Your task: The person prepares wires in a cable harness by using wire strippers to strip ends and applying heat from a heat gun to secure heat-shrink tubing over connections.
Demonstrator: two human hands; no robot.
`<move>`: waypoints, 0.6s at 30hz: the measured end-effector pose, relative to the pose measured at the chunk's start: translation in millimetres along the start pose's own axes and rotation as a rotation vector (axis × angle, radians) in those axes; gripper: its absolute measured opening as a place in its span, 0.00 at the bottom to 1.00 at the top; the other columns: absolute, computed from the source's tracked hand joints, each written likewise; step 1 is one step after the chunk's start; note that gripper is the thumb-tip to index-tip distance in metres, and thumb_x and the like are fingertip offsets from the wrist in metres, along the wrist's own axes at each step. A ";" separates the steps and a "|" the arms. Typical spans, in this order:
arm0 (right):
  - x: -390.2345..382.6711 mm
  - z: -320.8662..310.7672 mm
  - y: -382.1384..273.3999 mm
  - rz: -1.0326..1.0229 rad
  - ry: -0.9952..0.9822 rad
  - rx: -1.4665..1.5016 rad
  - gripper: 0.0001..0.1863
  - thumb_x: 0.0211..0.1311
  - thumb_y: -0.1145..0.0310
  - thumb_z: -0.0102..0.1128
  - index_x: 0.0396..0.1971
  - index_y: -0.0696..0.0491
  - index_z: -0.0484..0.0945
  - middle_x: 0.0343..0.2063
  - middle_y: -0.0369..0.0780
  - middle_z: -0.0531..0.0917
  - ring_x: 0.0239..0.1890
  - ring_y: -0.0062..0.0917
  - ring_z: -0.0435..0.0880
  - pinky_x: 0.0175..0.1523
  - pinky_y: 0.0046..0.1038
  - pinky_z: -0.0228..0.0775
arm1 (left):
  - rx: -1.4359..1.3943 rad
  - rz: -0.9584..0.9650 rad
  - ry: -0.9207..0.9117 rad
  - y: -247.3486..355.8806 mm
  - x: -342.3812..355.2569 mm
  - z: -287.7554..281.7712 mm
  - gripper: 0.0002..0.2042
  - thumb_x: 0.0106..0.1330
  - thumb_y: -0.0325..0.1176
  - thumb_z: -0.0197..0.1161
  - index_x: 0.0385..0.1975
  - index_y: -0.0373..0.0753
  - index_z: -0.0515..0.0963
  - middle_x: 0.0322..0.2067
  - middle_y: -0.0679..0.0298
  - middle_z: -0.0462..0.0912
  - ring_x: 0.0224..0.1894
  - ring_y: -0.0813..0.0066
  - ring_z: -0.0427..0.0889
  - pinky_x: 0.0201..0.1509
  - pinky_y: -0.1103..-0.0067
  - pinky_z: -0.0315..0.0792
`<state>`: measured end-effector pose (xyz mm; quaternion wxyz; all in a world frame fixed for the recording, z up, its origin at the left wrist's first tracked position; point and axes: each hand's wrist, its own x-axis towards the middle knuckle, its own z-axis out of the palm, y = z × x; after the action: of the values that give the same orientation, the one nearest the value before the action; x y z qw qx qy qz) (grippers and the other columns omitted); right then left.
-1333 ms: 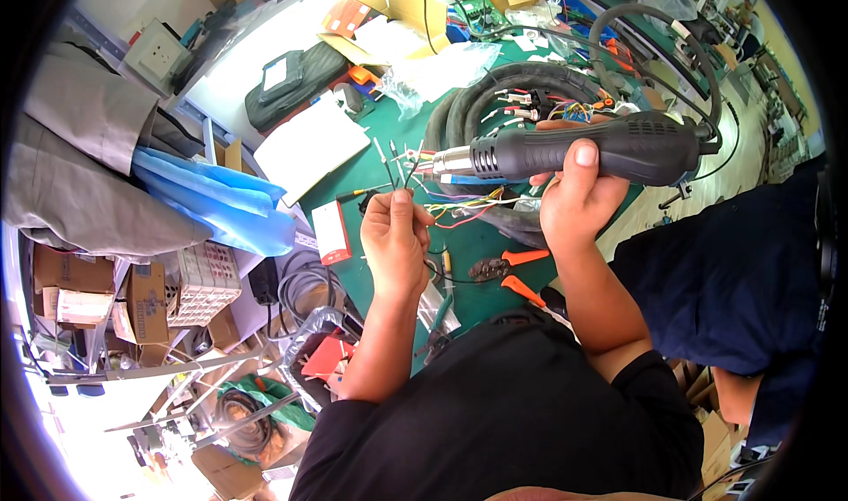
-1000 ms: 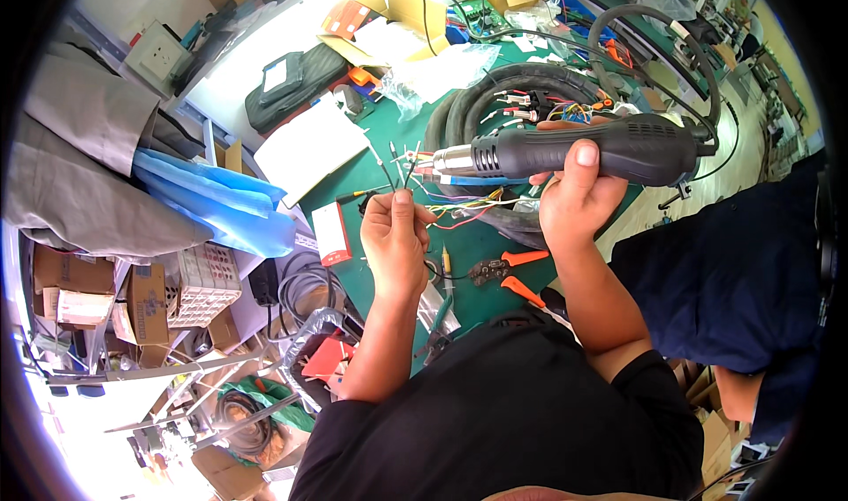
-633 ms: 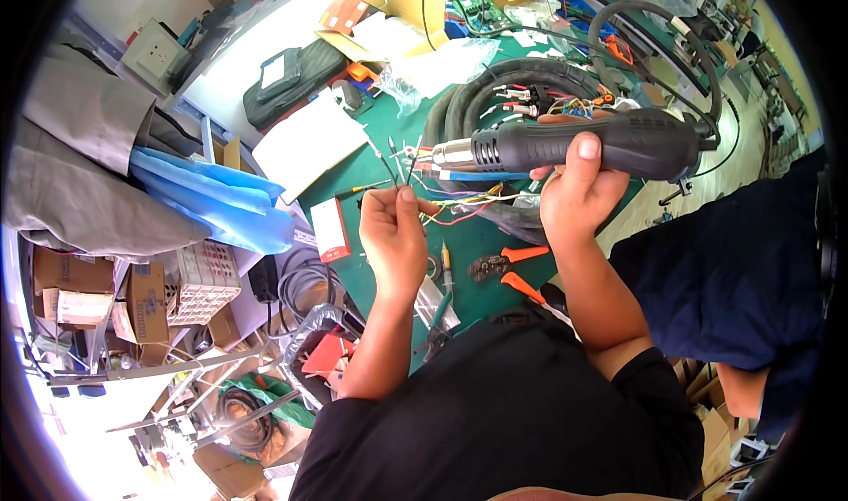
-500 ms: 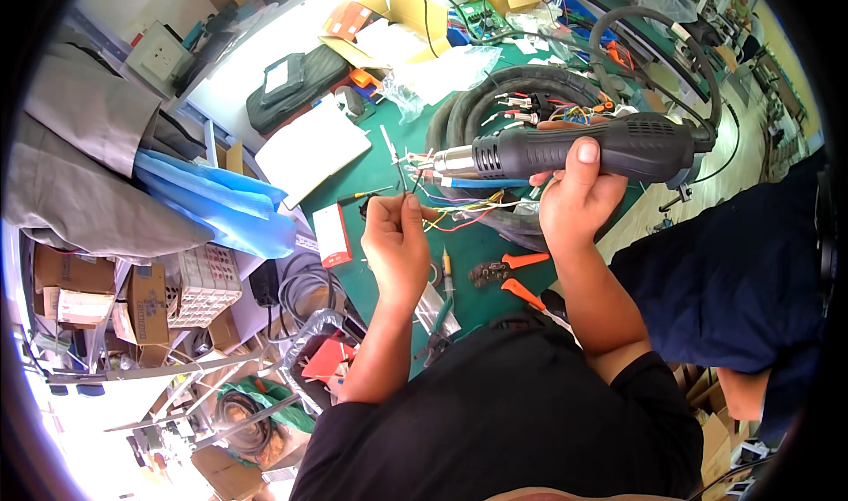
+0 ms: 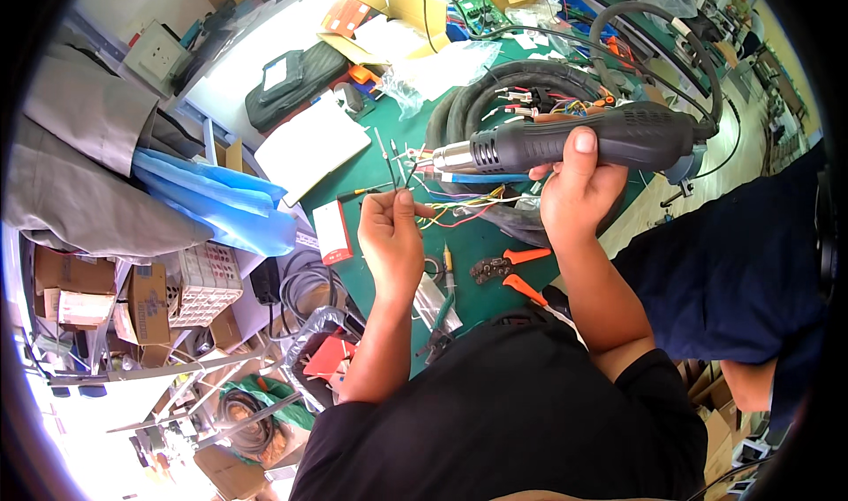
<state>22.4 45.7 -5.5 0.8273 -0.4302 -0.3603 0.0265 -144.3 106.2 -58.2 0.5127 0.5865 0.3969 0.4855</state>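
A black heat gun (image 5: 649, 139) with a bare metal nozzle lies level in my right hand (image 5: 579, 188), whose fingers are wrapped round its body, thumb on top. The nozzle points left. Just beyond its tip, my left hand (image 5: 390, 232) pinches thin black wires (image 5: 409, 177) whose ends stand up in front of the nozzle. Exactly what sits on these ends is too small to tell. Behind and below the gun, a bundle of yellow, white and red wires (image 5: 481, 208) stretches away from a thick black cable coil (image 5: 455, 117).
On the green table (image 5: 362, 280) lie orange-handled crimping pliers (image 5: 510, 267), green-handled cutters (image 5: 442, 324), a red-and-white box (image 5: 333, 232) and a white sheet (image 5: 309, 152). A hose (image 5: 711, 68) runs from the gun's rear. Another person in dark blue (image 5: 733, 263) stands at right.
The heat gun's rear end has risen slightly and the nozzle stays near the wire ends. The pinched wires have shifted a little up and left with my left hand.
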 end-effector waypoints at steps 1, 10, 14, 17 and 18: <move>1.0 1.8 -1.0 0.004 0.001 0.004 0.19 0.67 0.58 0.52 0.42 0.62 0.66 0.31 0.48 0.83 0.20 0.21 0.80 0.17 0.18 0.68 | -0.006 0.002 0.006 0.5 1.1 -0.2 0.09 0.72 0.33 0.50 0.32 0.34 0.69 0.22 0.62 0.80 0.17 0.90 0.63 0.20 0.89 0.58; -0.3 0.0 0.2 0.020 -0.036 -0.012 0.19 0.66 0.59 0.52 0.43 0.61 0.65 0.31 0.48 0.82 0.19 0.21 0.79 0.18 0.18 0.68 | -0.194 -0.080 -0.017 -9.7 3.9 -4.8 0.10 0.72 0.32 0.47 0.34 0.33 0.71 0.22 0.64 0.77 0.17 0.89 0.62 0.20 0.89 0.57; -0.2 -0.3 0.8 0.001 -0.037 -0.022 0.19 0.66 0.60 0.52 0.45 0.61 0.64 0.31 0.49 0.82 0.19 0.21 0.79 0.17 0.17 0.67 | -0.248 -0.138 -0.039 -3.6 3.5 -3.8 0.07 0.71 0.31 0.51 0.34 0.34 0.71 0.23 0.65 0.76 0.18 0.88 0.65 0.21 0.89 0.60; 0.8 -0.5 1.7 0.003 -0.052 -0.012 0.20 0.66 0.60 0.52 0.46 0.60 0.63 0.31 0.49 0.82 0.19 0.21 0.79 0.17 0.17 0.67 | -0.251 -0.138 -0.059 -3.3 3.7 -4.5 0.06 0.70 0.31 0.52 0.34 0.35 0.71 0.24 0.66 0.76 0.18 0.88 0.66 0.21 0.89 0.61; 1.1 -0.1 2.0 0.004 -0.056 -0.005 0.20 0.66 0.60 0.52 0.46 0.60 0.63 0.31 0.50 0.82 0.19 0.21 0.79 0.17 0.17 0.67 | -0.248 -0.133 -0.067 -3.4 3.9 -4.7 0.06 0.69 0.31 0.53 0.34 0.35 0.71 0.24 0.66 0.76 0.19 0.87 0.66 0.21 0.89 0.62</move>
<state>23.7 47.3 -6.4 0.8159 -0.4318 -0.3825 0.0393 -148.0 111.5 -61.0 0.6253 0.5069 0.3544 0.4759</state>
